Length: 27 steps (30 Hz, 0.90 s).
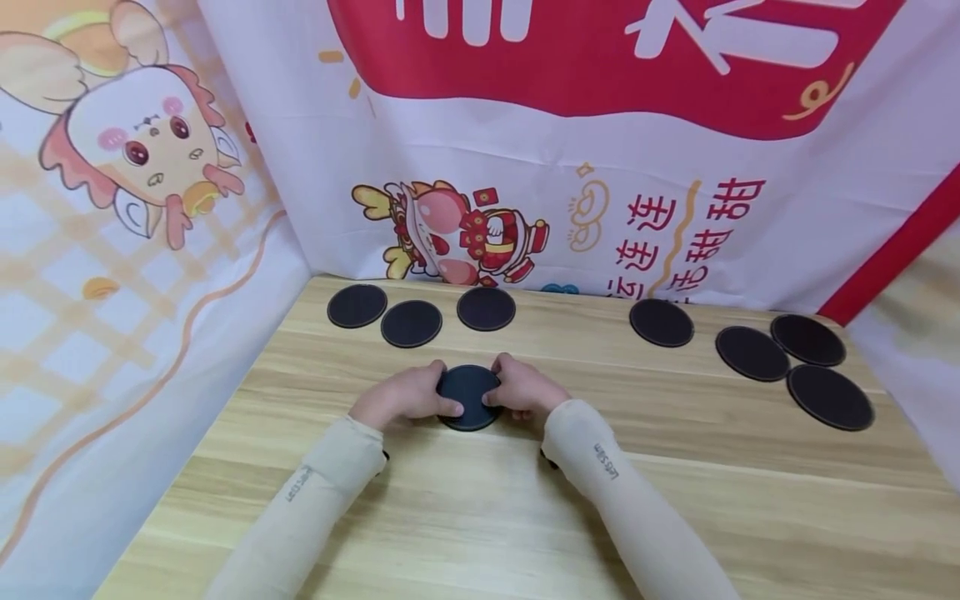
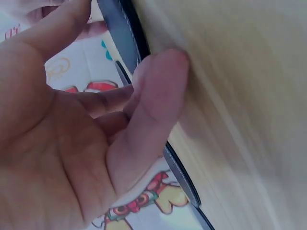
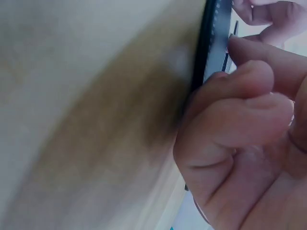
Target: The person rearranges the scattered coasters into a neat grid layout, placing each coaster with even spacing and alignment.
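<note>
A round black coaster (image 1: 467, 400) with a stitched rim is at the middle of the wooden table, between both hands. From the left, my left hand (image 1: 412, 393) grips its edge, thumb over the top face and fingers by the far-left rim. My right hand (image 1: 528, 390) pinches the right side, its thumb also on top. In the left wrist view the coaster (image 2: 117, 28) shows a thick dark edge close over the wood. The right wrist view has the outer fingers (image 3: 230, 120) curled beside the coaster's edge (image 3: 201, 52), with a shadow below.
Three similar coasters (image 1: 411, 323) lie at the back left. Another coaster (image 1: 662, 322) lies back right of centre, and three more (image 1: 752, 353) are grouped near the right edge. Printed cloth (image 1: 570, 150) hangs behind the table (image 1: 465, 517) and along its left side.
</note>
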Available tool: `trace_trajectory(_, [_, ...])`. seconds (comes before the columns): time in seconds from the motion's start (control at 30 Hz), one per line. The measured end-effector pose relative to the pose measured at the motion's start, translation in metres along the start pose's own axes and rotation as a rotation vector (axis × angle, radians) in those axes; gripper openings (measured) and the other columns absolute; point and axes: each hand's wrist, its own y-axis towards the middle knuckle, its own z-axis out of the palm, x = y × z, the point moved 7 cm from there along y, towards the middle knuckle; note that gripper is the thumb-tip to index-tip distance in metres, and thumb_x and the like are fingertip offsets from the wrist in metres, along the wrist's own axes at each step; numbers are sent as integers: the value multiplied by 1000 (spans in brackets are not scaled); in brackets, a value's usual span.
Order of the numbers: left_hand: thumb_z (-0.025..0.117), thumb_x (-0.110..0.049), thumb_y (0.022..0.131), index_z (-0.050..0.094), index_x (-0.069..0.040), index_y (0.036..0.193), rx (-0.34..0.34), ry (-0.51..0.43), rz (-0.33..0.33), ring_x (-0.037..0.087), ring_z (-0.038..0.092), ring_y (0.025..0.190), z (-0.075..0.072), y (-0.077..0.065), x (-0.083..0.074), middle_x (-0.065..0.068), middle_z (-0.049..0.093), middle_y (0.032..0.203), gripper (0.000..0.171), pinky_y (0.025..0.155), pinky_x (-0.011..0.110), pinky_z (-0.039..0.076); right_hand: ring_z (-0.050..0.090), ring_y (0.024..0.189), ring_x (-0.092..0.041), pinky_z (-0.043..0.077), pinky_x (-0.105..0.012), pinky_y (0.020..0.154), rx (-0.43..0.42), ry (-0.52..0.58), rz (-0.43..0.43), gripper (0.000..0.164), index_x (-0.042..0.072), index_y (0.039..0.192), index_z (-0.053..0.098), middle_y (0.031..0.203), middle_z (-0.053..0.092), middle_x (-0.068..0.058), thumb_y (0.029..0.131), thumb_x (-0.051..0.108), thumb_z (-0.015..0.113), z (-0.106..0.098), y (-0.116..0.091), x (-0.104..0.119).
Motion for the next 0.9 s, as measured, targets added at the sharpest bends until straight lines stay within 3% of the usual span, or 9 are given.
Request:
trace_trajectory(0.13, [67,-40,98,44,3,147,-48,29,28,33,56,120,-15,4,9,22,57,138,69,103,48,43,48,48,-19,40,-30,43,-22,-23,-10,39,6,128,50,82,59,-11,98,22,69,-9,8,3])
trace_trajectory(0.27, [62,-37,101,47,4,145,-98,15,27,35,59,115,-35,12,22,22,61,131,61,104,52,42,48,45,-19,40,-29,43,-73,-59,-64,39,3,131,52,71,57,-8,100,22,65,-21,20,14])
trace_trajectory(0.33, [61,-36,102,50,4,142,-131,-9,21,35,58,113,-46,17,30,22,62,129,57,103,52,42,49,45,-19,41,-29,43,-97,-54,-92,40,2,133,53,65,56,-7,100,21,65,-25,28,23])
trace_trajectory(0.43, [61,-33,101,55,5,137,-194,-31,15,38,53,123,-64,24,43,25,58,134,52,108,53,38,49,45,-18,41,-28,43,-111,-4,-128,42,2,137,53,60,55,-6,100,19,64,-25,43,37])
trace_trajectory(0.63, [63,-27,99,58,6,132,-280,-47,-67,42,51,126,-83,41,73,27,58,133,47,107,53,38,52,47,-16,45,-26,44,-86,135,-133,46,1,143,51,65,58,-7,101,16,61,-18,76,55])
trace_trajectory(0.8, [63,-25,98,64,4,117,-348,32,-104,40,59,109,-92,54,85,25,63,118,34,96,53,45,53,50,-18,46,-28,45,-53,233,-96,49,0,147,47,74,61,-13,100,8,55,-16,95,60])
trace_trajectory(0.9, [60,-25,99,63,2,111,-352,76,-132,40,58,106,-94,60,88,25,62,114,30,94,54,45,53,53,-18,47,-29,47,-22,260,-104,49,-2,146,46,77,61,-14,98,3,49,-13,104,65])
